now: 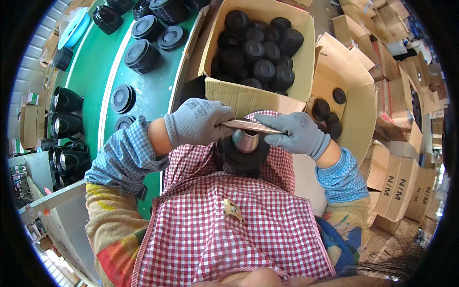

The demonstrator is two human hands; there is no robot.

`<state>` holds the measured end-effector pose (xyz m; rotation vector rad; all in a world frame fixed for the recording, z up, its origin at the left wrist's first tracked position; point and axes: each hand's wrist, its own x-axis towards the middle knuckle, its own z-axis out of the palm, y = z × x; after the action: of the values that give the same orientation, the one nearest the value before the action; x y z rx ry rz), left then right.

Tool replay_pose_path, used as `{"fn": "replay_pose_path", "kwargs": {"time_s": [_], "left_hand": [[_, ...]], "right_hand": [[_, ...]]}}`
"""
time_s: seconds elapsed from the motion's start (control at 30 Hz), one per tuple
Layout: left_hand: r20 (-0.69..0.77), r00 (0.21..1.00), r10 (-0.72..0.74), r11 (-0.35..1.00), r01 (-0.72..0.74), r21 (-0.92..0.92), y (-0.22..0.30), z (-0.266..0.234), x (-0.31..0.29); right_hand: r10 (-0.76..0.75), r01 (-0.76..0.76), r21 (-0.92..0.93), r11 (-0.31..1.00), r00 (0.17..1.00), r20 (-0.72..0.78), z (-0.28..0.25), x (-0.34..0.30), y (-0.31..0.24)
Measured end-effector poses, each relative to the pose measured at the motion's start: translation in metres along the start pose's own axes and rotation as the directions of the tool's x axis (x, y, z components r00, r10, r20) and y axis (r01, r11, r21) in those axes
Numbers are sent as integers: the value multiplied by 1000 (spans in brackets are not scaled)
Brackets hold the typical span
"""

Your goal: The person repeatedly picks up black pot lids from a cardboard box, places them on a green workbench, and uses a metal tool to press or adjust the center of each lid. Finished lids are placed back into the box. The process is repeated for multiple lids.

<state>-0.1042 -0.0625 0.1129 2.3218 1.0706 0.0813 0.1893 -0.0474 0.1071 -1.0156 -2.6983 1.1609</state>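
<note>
In front of my lap, both hands wear grey gloves and grip a thin, flat, brownish bar (252,126) at its two ends. My left hand (198,121) closes on the left end, and my right hand (297,135) on the right end, its fingers laid along the bar. Right under the bar's middle is a shiny metal cup-shaped piece (245,142). It stands on a dark round base (241,160) between my knees. The bar hides the top of the metal piece, and I cannot tell whether they touch.
Ahead stands an open carton (256,97) full of black round parts; a second carton (351,103) holds several more. On the left, a green belt table (160,79) carries stacks of black discs (138,56) and glossy black pots (66,125). Cardboard boxes (399,184) are piled at right.
</note>
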Motion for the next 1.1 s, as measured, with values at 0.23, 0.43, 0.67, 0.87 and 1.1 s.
{"fn": "replay_pose_path", "kwargs": {"time_s": [0.23,0.43,0.67,0.87,1.1], "left_hand": [[61,991,118,993,-117,-17,-11,7,10],[188,971,148,989,-148,-18,-2,8,12],[275,950,147,969,-83,-233,-17,13,23],[261,961,89,935,9,-354,-42,25,50],[224,947,229,870,-95,-484,-34,54,131]], "right_hand": [[-100,92,-48,995,975,-197,29,-18,-4],[-114,101,-256,961,993,-36,20,-28,-19],[-290,182,-372,910,921,-259,30,2,-12],[-183,180,-32,983,963,-196,63,7,-25],[142,21,360,933,896,-421,104,13,-78]]}}
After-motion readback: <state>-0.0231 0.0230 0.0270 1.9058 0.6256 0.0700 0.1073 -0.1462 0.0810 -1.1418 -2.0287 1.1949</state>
